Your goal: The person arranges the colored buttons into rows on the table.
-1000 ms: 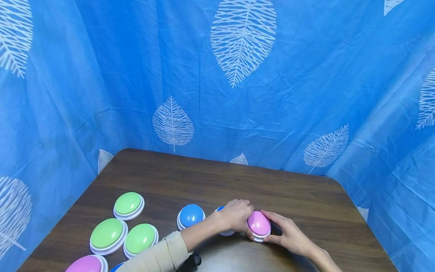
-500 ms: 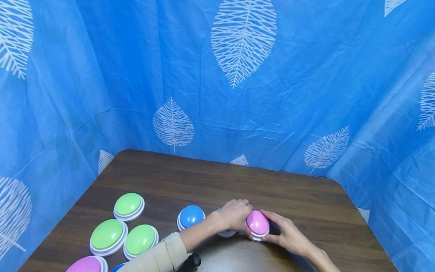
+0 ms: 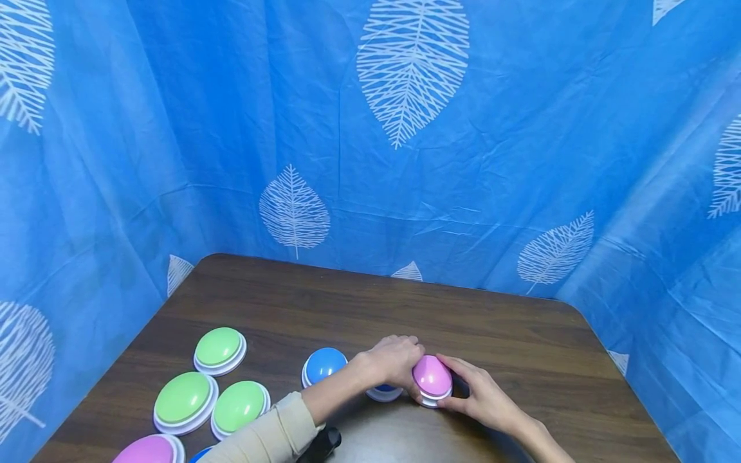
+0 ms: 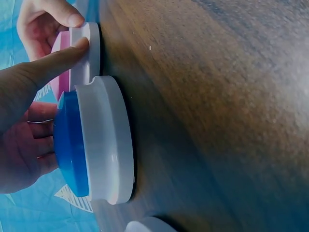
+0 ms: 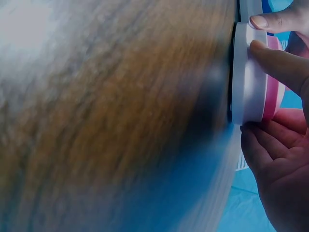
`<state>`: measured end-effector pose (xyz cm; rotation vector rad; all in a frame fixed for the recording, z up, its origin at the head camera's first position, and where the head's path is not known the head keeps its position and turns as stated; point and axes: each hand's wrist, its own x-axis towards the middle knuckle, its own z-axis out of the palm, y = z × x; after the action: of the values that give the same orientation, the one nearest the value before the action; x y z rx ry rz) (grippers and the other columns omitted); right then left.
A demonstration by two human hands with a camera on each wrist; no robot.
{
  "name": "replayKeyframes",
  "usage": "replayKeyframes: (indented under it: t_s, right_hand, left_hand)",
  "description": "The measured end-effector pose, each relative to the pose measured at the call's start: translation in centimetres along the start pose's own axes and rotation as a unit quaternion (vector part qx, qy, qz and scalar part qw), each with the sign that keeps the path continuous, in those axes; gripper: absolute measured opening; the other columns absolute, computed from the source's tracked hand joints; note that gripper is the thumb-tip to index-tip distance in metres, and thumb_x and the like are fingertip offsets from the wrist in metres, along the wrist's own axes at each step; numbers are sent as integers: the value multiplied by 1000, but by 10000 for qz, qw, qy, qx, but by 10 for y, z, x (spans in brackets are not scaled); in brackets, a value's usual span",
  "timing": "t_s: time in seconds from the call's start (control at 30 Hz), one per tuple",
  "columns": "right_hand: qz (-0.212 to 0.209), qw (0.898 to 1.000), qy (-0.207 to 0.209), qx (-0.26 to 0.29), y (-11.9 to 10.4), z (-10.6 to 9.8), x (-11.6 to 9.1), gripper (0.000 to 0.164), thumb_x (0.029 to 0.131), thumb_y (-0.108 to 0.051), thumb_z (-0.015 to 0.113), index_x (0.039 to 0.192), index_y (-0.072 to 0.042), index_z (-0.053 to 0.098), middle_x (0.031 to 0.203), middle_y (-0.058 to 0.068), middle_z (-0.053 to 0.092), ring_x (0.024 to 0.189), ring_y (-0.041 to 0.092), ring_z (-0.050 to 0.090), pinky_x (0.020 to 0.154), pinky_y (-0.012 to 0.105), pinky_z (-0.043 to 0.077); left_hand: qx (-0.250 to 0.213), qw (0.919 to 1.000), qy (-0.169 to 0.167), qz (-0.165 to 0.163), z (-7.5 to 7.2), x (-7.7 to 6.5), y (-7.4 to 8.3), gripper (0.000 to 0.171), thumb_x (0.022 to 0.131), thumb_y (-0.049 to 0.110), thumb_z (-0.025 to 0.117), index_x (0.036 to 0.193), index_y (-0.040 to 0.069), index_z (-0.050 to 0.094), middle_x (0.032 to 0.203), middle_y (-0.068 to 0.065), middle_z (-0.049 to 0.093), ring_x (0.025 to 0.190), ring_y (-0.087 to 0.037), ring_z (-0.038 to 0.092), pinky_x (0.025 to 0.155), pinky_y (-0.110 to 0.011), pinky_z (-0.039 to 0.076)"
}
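Head view, at your far left: a lower pink button (image 3: 145, 450) is cut off by the bottom edge, with a large green button (image 3: 181, 397) just above it. A sliver of blue dome (image 3: 199, 454) shows by your sleeve (image 3: 272, 432). Next come a farther green button (image 3: 217, 347) and a nearer green button (image 3: 236, 408), the latter partly covered by the sleeve. A black object (image 3: 321, 442), its kind unclear, pokes out below your cuff. Past it on the worktop (image 3: 498, 321), a first blue button (image 3: 324, 365) sits partly behind your left hand's wrist, then a second blue button (image 4: 72, 145) lies mostly under your left hand (image 3: 396, 360). Reaching over it, that hand clasps the left side of the held pink button (image 3: 432, 375), thumb on its white base (image 5: 248, 77); its far fingertips are partly hidden. The held pink button sits dome up on the worktop, just beside the second blue button. Your right hand (image 3: 483, 395) grips its right side between thumb and fingers. Blue cloth (image 3: 509, 128) with white leaf prints hangs behind.
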<state>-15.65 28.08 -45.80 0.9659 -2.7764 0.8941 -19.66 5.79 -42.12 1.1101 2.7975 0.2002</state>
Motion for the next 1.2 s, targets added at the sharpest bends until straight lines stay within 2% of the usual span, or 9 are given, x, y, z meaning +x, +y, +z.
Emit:
replayKeyframes:
  t_s: [0.37,0.67,1.03,1.2]
  right_hand:
    - [-68,10000,2,35,-8,2,3,70,82,-38,81,136,-1,55,129,11,63,116,30,60,92,44,51]
    - [-84,9999,17,118,-9,7,4,71,82,-36,81,136,0,55,130,12,62,117,30,60,93,43,51]
    - [91,9997,-92,199,-15,12,6,70,82,-33,82,138,-2,54,133,10,60,119,30,58,95,45,49]
    - [81,9996,-188,170,-15,9,7,72,82,-37,82,138,-1,53,132,10,60,118,30,59,94,45,50]
  left_hand:
    - [100,9999,32,-58,-1,-4,-2,65,63,58,88,108,15,68,91,8,57,86,-6,55,77,-25,47]
    - [3,10000,26,-91,-1,-12,-3,61,63,55,89,104,15,68,89,7,56,83,-6,54,74,-25,47]
    - [-207,9994,-162,-217,-1,-20,-10,65,67,55,86,116,18,65,96,8,57,91,-5,56,79,-25,49]
    - [-351,9992,-178,-109,-4,-23,-12,66,68,55,86,120,19,65,99,9,58,94,-5,56,81,-25,48]
